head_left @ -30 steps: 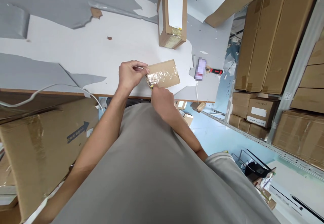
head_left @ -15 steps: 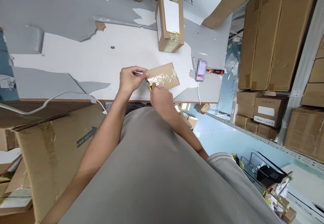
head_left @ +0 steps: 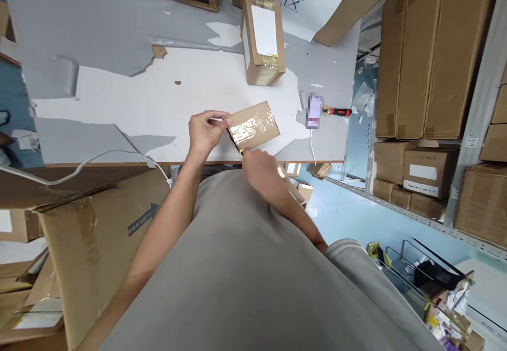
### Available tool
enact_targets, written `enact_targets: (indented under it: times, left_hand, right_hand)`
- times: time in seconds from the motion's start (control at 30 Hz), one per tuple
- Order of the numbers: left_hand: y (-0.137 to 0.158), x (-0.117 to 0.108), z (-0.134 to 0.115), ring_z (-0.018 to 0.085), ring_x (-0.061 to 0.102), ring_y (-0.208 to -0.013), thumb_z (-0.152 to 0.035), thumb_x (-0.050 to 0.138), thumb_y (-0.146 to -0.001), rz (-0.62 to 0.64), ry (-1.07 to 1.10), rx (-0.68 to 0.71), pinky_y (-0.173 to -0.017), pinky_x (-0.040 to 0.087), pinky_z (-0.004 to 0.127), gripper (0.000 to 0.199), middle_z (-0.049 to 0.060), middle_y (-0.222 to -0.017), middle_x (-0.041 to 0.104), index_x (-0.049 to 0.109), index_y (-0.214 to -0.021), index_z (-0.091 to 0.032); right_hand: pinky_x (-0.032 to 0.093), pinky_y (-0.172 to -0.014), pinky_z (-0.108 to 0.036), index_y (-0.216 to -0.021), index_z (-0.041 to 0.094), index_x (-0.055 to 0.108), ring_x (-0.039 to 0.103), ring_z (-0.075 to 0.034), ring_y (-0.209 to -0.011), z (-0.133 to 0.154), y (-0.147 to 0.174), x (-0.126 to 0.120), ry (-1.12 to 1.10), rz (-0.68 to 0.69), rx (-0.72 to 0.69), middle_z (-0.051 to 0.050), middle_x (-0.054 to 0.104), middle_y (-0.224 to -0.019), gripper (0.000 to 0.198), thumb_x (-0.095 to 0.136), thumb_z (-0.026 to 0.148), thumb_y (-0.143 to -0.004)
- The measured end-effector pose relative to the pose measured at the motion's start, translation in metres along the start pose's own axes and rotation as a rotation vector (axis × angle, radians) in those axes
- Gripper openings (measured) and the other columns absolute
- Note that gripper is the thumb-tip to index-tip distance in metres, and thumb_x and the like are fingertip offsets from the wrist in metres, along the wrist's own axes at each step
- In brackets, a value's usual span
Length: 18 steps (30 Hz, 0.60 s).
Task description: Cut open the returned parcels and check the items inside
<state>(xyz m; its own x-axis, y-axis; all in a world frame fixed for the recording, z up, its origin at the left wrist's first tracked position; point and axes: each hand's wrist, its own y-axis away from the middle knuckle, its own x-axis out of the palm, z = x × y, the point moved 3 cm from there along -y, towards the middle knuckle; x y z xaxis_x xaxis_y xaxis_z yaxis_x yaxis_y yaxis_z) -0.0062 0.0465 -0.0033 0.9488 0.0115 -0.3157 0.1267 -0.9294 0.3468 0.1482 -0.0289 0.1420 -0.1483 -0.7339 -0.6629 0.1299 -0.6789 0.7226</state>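
Observation:
A small flat cardboard box (head_left: 259,129) lies tilted on the worktable, with shiny clear tape across its face. My left hand (head_left: 206,131) pinches its left corner between thumb and fingers. In a closed grip, my right hand (head_left: 261,171) holds a yellow and black utility knife (head_left: 241,153), mostly hidden by the fingers. The knife's tip is at the box's near left edge, where a dark slit shows. Behind the small box stands a taller taped carton (head_left: 263,39) with a white label.
A phone (head_left: 315,110) on a white cable and a red-and-black handled tool (head_left: 339,112) lie to the right. A white cord (head_left: 79,174) crosses the table's front left edge. Shelves of cartons (head_left: 428,171) stand right; a large open carton (head_left: 106,240) is front left.
My right hand has drawn the knife toward me and slightly right, along the box's left edge. My left hand keeps its pinch on the corner. The view has shifted slightly.

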Motion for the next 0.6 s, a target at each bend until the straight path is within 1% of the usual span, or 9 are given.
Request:
enact_targets:
  times: [0.07,0.13,0.2,0.27,0.33,0.37,0.43,0.53,0.6]
  left_hand:
    - [0.000,-0.003,0.000,0.023,0.077,-0.089,-0.027,0.089,-0.086,-0.001,0.005,0.002,-0.087,0.064,0.034,0.022,0.008,-0.114,0.090,0.093,-0.107,-0.020]
    - [0.000,-0.004,0.001,0.023,0.077,-0.089,-0.027,0.090,-0.086,0.004,0.004,0.006,-0.087,0.064,0.035,0.021,0.008,-0.115,0.090,0.093,-0.105,-0.021]
    - [0.000,-0.004,0.001,0.023,0.078,-0.089,-0.028,0.090,-0.086,0.006,-0.002,0.016,-0.087,0.064,0.035,0.021,0.008,-0.116,0.090,0.092,-0.105,-0.021]
    - [0.002,-0.003,0.001,0.023,0.078,-0.088,-0.030,0.089,-0.087,0.002,-0.007,0.024,-0.086,0.064,0.035,0.022,0.008,-0.118,0.089,0.091,-0.107,-0.021]
    - [0.005,-0.002,0.003,0.022,0.077,-0.087,-0.031,0.086,-0.088,-0.015,-0.005,0.023,-0.084,0.064,0.034,0.025,0.009,-0.122,0.089,0.089,-0.111,-0.021]
    - [0.008,-0.002,0.005,0.021,0.077,-0.086,-0.031,0.084,-0.090,-0.034,-0.003,0.023,-0.083,0.064,0.034,0.026,0.009,-0.124,0.088,0.089,-0.114,-0.021]
    - [0.015,-0.008,0.010,0.021,0.077,-0.088,-0.032,0.080,-0.094,-0.091,-0.012,0.033,-0.084,0.064,0.034,0.027,0.010,-0.128,0.087,0.087,-0.118,-0.021]
    - [0.025,-0.028,0.020,0.021,0.076,-0.091,-0.034,0.076,-0.099,-0.198,-0.077,0.068,-0.090,0.065,0.037,0.028,0.010,-0.130,0.086,0.086,-0.122,-0.022]
    - [0.029,-0.044,0.026,0.023,0.075,-0.093,-0.036,0.073,-0.102,-0.248,-0.131,0.091,-0.093,0.067,0.042,0.029,0.010,-0.129,0.087,0.085,-0.125,-0.022]
  right_hand:
    - [0.066,-0.102,-0.044,-0.153,0.017,0.072,0.086,-0.038,-0.122,-0.023,0.000,-0.006,-0.037,-0.102,0.097,-0.022,0.088,-0.129,0.038,0.047,0.026,-0.125]
    - [0.065,-0.104,-0.045,-0.164,0.019,0.063,0.085,-0.037,-0.123,-0.054,-0.007,-0.011,-0.143,-0.308,0.205,-0.020,0.087,-0.135,0.045,0.040,0.032,-0.128]
    - [0.063,-0.106,-0.044,-0.165,0.018,0.059,0.085,-0.036,-0.124,-0.086,-0.022,-0.009,-0.286,-0.490,0.270,-0.021,0.084,-0.143,0.046,0.035,0.033,-0.128]
    - [0.064,-0.104,-0.041,-0.158,0.019,0.062,0.088,-0.032,-0.112,-0.111,-0.040,0.001,-0.454,-0.520,0.249,-0.017,0.087,-0.132,0.044,0.035,0.038,-0.129]
    - [0.065,-0.100,-0.039,-0.153,0.022,0.063,0.089,-0.028,-0.097,-0.123,-0.054,0.013,-0.597,-0.504,0.202,-0.012,0.088,-0.120,0.042,0.035,0.044,-0.130]
    - [0.066,-0.099,-0.039,-0.152,0.023,0.062,0.089,-0.027,-0.092,-0.124,-0.058,0.018,-0.644,-0.501,0.185,-0.011,0.088,-0.117,0.042,0.036,0.047,-0.130]
    - [0.067,-0.101,-0.041,-0.152,0.024,0.062,0.089,-0.027,-0.094,-0.117,-0.062,0.027,-0.686,-0.499,0.161,-0.010,0.088,-0.117,0.042,0.038,0.051,-0.129]
    - [0.067,-0.105,-0.045,-0.154,0.027,0.062,0.089,-0.029,-0.104,-0.093,-0.062,0.039,-0.678,-0.451,0.125,-0.009,0.089,-0.119,0.040,0.044,0.052,-0.128]
    - [0.067,-0.107,-0.045,-0.156,0.027,0.061,0.089,-0.030,-0.106,-0.076,-0.062,0.045,-0.656,-0.399,0.095,-0.008,0.089,-0.121,0.039,0.046,0.049,-0.128]
